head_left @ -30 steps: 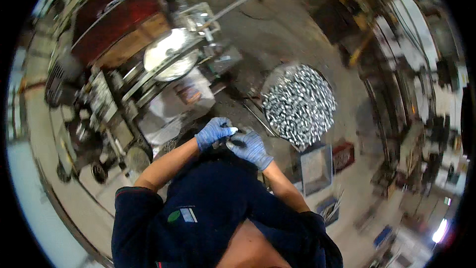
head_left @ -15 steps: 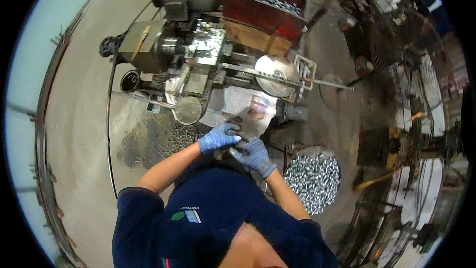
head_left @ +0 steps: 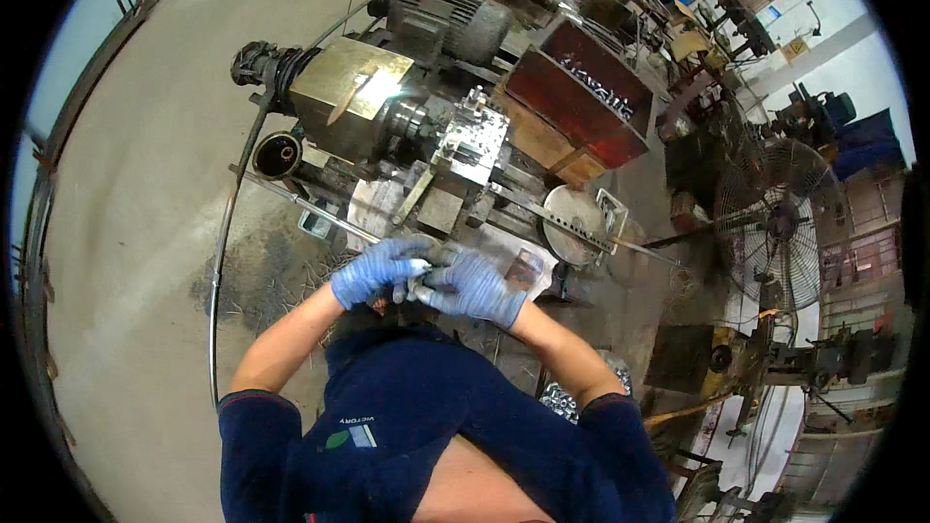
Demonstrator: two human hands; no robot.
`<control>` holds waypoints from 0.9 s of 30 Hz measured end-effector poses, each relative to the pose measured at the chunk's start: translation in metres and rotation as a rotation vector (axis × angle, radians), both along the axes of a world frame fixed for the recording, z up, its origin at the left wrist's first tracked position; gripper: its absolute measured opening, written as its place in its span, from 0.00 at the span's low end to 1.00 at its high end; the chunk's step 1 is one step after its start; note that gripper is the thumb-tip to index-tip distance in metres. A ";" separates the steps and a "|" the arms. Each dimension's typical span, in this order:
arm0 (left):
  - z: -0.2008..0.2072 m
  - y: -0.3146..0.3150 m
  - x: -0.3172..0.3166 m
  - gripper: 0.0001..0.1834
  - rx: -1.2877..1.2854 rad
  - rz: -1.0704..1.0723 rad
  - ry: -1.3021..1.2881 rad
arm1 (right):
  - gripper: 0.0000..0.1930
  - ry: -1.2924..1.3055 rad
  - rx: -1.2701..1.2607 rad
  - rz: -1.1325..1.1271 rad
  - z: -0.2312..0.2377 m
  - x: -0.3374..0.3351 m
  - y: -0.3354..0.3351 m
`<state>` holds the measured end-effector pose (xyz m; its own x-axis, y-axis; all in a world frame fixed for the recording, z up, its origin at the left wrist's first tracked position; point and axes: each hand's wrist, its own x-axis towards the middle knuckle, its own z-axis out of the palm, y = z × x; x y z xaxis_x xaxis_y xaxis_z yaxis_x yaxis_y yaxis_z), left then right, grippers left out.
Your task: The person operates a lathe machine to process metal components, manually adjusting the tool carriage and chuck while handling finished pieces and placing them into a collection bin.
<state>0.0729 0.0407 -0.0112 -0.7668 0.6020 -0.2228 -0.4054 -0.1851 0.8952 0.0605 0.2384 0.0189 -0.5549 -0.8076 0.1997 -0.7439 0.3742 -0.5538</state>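
Note:
My left hand (head_left: 376, 269) and my right hand (head_left: 473, 286), both in blue-grey work gloves, meet in front of my waist. Their fingers are bent and pressed together. Whatever lies between them, if anything, is hidden. A pale fingertip patch shows on the left glove. Just beyond the hands stands an oily lathe-like machine with a bright metal block (head_left: 475, 140) and a steel chuck (head_left: 405, 126). One long metal lever (head_left: 325, 218) ends close to my left hand. Printed paper (head_left: 535, 266) lies beyond my right hand.
Behind the machine are an electric motor (head_left: 450, 19) and a dark red bin (head_left: 581, 97) of small metal parts. A brush (head_left: 351, 99) rests on the machine's housing. To the right stand a round metal disc (head_left: 572, 221), a large fan (head_left: 780, 223) and shiny metal parts (head_left: 562, 402).
The view has turned, so the machine sits lower and farther right. My hands have drawn closer together. My right arm now covers much of the shiny parts.

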 end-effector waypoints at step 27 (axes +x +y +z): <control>-0.108 -0.264 0.129 0.18 -1.517 0.887 -0.093 | 0.23 -0.117 0.538 -0.268 -0.040 -0.244 -0.066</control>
<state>0.2017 -0.2232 -0.1189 -0.6714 -0.7141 -0.1983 -0.7089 0.5406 0.4530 -0.1840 0.1728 -0.0208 -0.7464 -0.6075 -0.2719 -0.5309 0.7898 -0.3072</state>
